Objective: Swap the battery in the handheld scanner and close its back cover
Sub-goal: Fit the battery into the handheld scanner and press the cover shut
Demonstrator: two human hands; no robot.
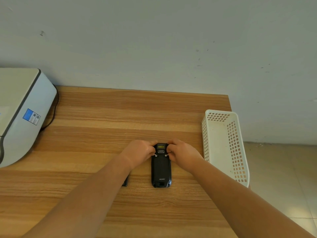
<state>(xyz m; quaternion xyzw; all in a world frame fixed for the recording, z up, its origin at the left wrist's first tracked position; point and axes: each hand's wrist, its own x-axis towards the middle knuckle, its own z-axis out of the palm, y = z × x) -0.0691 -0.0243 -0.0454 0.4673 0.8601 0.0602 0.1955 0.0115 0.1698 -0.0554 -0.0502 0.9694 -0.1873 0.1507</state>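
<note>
Black plastic handheld scanner (161,166) lies face down mid-counter (103,117), long axis pointing away from the person, back cover on. Left hand (139,152) and right hand (182,152) pinch its far end from either side, fingertips at two silver latches.

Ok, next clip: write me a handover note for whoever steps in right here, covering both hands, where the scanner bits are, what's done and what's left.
Left hand: fingers at the top left corner of the black handheld scanner, by the left silver latch.
Right hand: mirrored at the top right corner, by the right latch.
Scanner: face down on the wooden table, black back cover on.
A small dark flat object, possibly a battery, lies left of the scanner, mostly hidden under the left forearm.
White perforated plastic basket, right, appears empty.
Done: cover seated.
Left: whether the latches are locked, or the battery swapped, cannot be told; check both.
</note>
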